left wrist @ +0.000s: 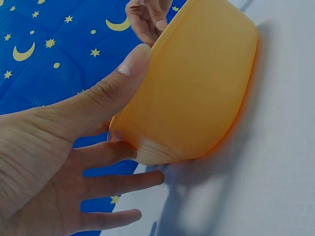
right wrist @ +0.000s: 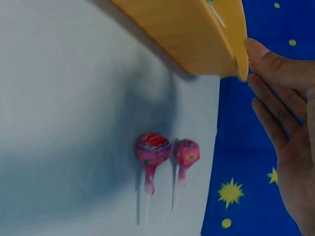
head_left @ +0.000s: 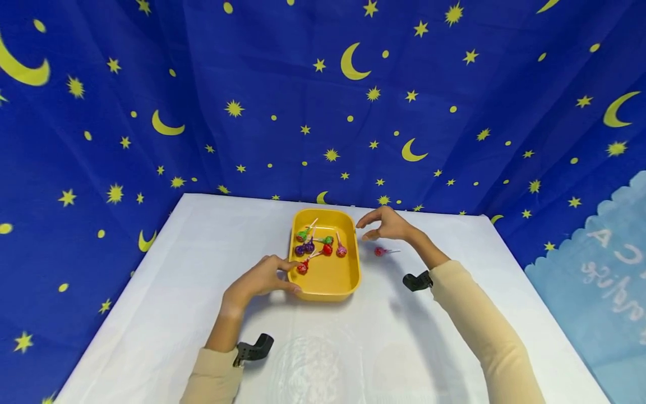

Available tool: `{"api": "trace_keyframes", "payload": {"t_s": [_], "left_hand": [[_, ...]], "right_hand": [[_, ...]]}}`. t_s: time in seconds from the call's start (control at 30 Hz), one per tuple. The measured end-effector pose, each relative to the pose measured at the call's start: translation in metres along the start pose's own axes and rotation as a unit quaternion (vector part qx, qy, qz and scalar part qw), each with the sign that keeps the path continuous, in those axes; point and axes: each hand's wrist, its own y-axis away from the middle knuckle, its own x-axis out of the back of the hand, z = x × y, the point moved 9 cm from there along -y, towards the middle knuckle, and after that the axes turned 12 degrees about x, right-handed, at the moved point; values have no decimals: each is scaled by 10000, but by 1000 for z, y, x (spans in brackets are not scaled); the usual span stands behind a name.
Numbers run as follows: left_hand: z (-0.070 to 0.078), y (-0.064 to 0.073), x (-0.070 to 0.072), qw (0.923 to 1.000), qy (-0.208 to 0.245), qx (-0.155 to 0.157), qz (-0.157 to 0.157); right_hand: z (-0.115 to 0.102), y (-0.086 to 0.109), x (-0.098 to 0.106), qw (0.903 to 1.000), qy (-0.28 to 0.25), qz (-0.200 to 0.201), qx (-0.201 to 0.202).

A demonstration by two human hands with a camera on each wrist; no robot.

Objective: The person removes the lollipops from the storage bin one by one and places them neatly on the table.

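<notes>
A yellow plastic tray (head_left: 328, 283) stands on the white table and holds several wrapped lollipops, among them red (head_left: 302, 268), purple (head_left: 309, 246) and pink (head_left: 341, 251) ones. My left hand (head_left: 262, 276) pinches the tray's near left corner between thumb and index finger; its other fingers spread loosely below the rim in the left wrist view. Over at the far right side, my right hand (head_left: 388, 223) holds nothing, its thumb (right wrist: 263, 51) and fingertips right at the tray's rim. Two pink-wrapped lollipops (right wrist: 153, 150) lie on the table beneath that hand.
The white table (head_left: 202, 241) extends on both sides of the tray and toward me. Behind and to the left hangs a blue cloth (head_left: 282, 95) with yellow moons and stars. A light blue panel (head_left: 600, 269) with white lettering is at the right.
</notes>
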Motion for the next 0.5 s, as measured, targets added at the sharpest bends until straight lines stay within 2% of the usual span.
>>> {"api": "trace_keyframes", "payload": {"t_s": [0.17, 0.3, 0.4, 0.5], "left_hand": [[-2, -1, 0, 9999, 25, 110, -16], [0, -1, 1, 10000, 62, 21, 14], [1, -1, 0, 9999, 73, -70, -13], [0, 0, 0, 10000, 59, -9, -40]], "right_hand": [[-9, -16, -12, 9994, 129, -272, 182], [-18, -29, -23, 9965, 432, -514, 490], [-22, -34, -31, 9944, 566, -692, 567], [-27, -38, -41, 9903, 581, -1038, 718]]}}
